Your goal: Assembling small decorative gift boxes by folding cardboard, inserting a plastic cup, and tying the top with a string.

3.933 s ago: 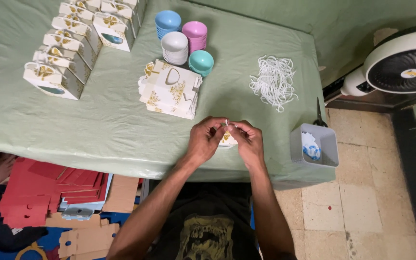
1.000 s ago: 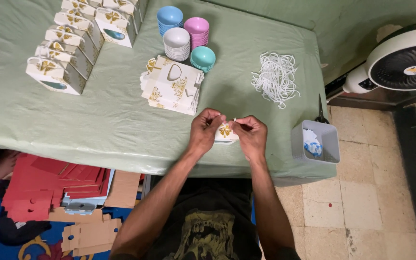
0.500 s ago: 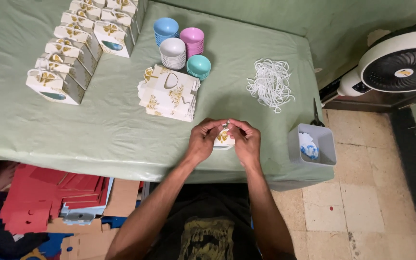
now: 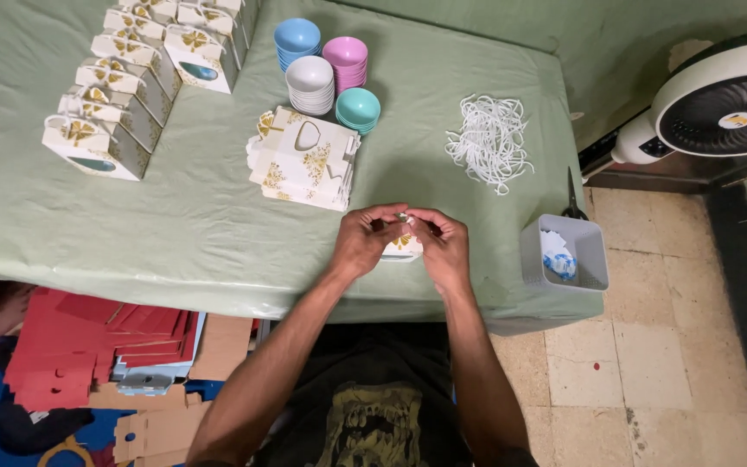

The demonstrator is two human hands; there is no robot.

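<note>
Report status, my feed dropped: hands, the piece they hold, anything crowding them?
Left hand and right hand both in pinch grip on small white gold-printed cardboard box. Stack of flat white gold-printed box blanks just beyond, not touching.

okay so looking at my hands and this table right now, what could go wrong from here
The small white and gold box sits between your left hand and right hand near the table edge; it could slip off. The grey basket stands at the corner by your right elbow and might get knocked down.
</note>
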